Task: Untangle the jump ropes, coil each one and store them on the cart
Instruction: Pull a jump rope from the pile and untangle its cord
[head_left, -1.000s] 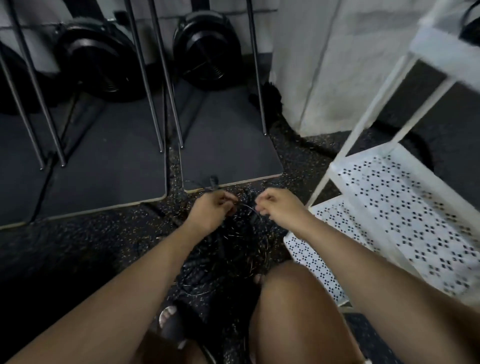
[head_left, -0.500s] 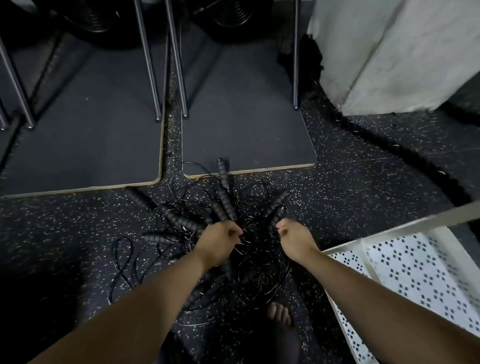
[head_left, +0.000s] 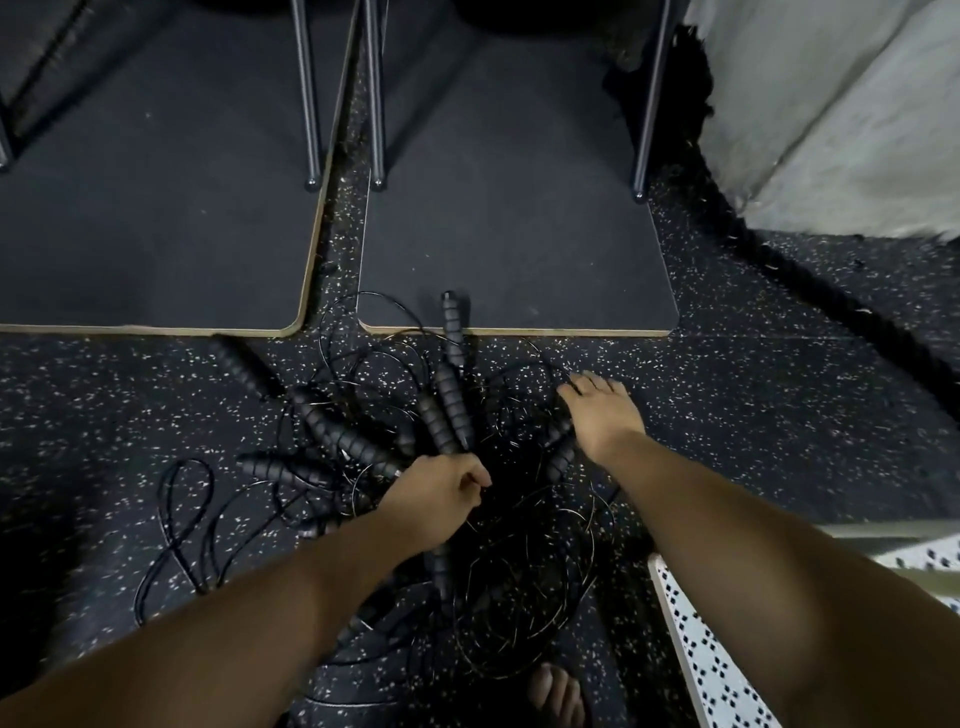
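Forearms (head_left: 311, 597) bare (toes (head_left: 558, 688) bare too).

Speckled black rubber floor (head_left: 779, 415). Two dark mats w/ pale edges lie side by side up top: L mat (head_left: 156, 208), R mat (head_left: 509, 234), narrow gap btwn. Metal legs (head_left: 306, 93) stand on them, one on L, two on R. Grey-white wall corner (head_left: 831, 104) top R; thick black rope (head_left: 831, 301) on floor just beside it. Bare toes (head_left: 558, 691) at btm edge.

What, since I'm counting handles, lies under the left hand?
Beneath the left hand sit tangled jump ropes; one black handle pokes out below it. Which cord the fingers pinch, and any further handles, are covered.
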